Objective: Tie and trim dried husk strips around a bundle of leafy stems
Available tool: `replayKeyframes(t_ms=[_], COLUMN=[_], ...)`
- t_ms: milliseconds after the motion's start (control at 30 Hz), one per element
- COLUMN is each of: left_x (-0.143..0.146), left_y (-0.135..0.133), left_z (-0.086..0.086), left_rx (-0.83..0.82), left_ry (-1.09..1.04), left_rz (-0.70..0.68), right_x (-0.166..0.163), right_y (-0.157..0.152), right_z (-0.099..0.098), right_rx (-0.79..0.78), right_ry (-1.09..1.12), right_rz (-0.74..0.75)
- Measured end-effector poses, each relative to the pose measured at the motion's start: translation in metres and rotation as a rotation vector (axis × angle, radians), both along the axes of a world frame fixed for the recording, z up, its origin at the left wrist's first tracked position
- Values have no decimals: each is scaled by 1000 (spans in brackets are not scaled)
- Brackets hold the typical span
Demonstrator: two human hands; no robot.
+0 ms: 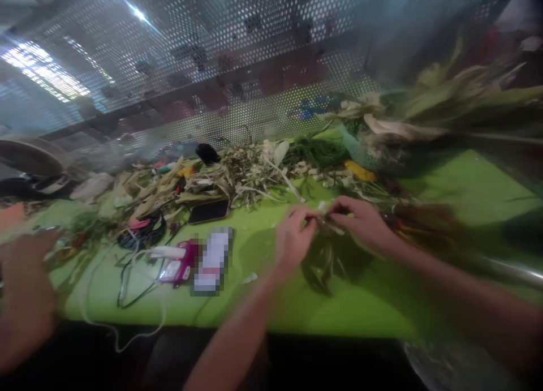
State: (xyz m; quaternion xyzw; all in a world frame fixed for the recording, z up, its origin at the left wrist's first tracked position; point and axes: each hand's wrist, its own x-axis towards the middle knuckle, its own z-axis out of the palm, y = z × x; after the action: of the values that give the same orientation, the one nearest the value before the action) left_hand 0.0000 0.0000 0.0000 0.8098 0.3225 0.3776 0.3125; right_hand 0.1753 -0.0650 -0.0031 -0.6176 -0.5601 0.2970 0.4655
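Observation:
My left hand point(294, 236) and my right hand point(360, 220) meet over the green table, fingertips pinched together. Between them they grip the top of a dried-leaf bundle point(326, 261), with a small pale tip showing above the fingers. Greenish-brown leaves hang down from the pinch towards the tabletop point(365, 314). Exactly how the fingers grasp it is blurred. Beyond the hands lies a loose heap of dried husks and stems point(250, 173). Thin reddish-brown strands point(428, 224) lie by my right wrist.
Left of my hands are a blurred-out phone point(212, 261), a magenta device point(180, 265) with a white cable, and a dark phone point(208, 211). A basket point(354, 145) of long dried leaves stands back right. Another person's arm point(27, 289) reaches in at left. Perforated metal sheeting point(237, 57) rises behind.

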Motion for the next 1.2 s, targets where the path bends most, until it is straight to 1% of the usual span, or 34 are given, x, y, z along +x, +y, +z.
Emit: replayKeyframes(t_ms=[100,200,300,433,600,700,767,833,900,967,1067,1133,1200], left_x=[-3,-4,-3,-2,-3,-4,-4,-4,-3,-3,-3,-2,-1], left_y=[1,2,3,3,3,4,5,7,8,10,11,12,13], left_z=[6,10,12,13,11,11,10,9,7,5,2,1,0], left_rx=[-22,-66,-98,-91,-39,-77,-167,-303,-439,-527,-543,-501,-459], left_ry=[47,94,144,193,176,82,-6,-73,-117,-154,-150,-98,-54], left_rz=[12,19,6,-21,-24,-75,-144,-200,-234,-263,-270,-223,-165], right_x=[5,8,7,7,9,8,8,8,8,8,6,2,-1], right_y=[1,2,2,4,7,8,8,8,8,9,9,8,7], right_z=[-1,0,2,1,-4,-5,-5,-6,-7,-9,-9,-8,-6], right_rx=[-37,-65,-54,-24,-50,-63,-56,-44,-36,-29,-69,-141,-189], right_ry=[-71,-145,-245,-328,-344,-355,-328,-275,-224,-181,-27,130,237], right_rz=[-36,-30,-16,-27,-33,-42,-41,-32,-24,-23,-2,33,67])
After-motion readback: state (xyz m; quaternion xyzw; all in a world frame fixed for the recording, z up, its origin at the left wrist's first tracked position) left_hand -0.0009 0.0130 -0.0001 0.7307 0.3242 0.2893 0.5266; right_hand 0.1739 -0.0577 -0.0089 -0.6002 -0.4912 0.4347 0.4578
